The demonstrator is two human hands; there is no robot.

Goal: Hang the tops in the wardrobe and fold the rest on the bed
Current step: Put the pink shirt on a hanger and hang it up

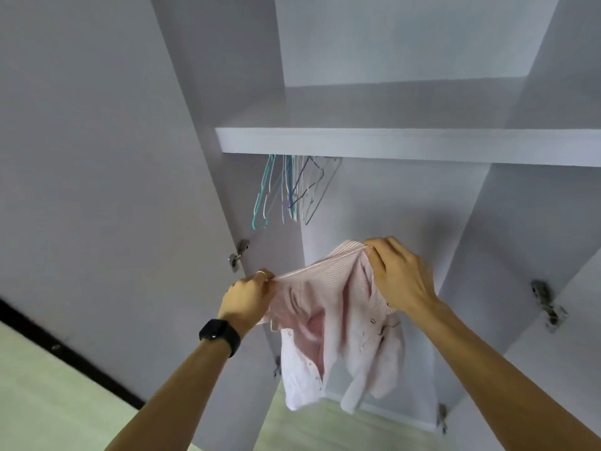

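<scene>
A pale pink striped top [328,323] hangs in the air in front of the open white wardrobe [406,203]. My left hand [248,296] pinches its upper edge at the left. My right hand [396,271] grips the upper edge at the right, a little higher. The fabric is stretched between both hands and the rest droops below. Several empty wire hangers [289,190], teal, blue and white, hang under the wardrobe's shelf [406,144], above and left of the top.
The left wardrobe door [97,190] stands open beside my left arm, the right door [559,320] open at the right. Metal hinges [239,255] stick out from the door edges. Pale floor [48,402] shows at the lower left.
</scene>
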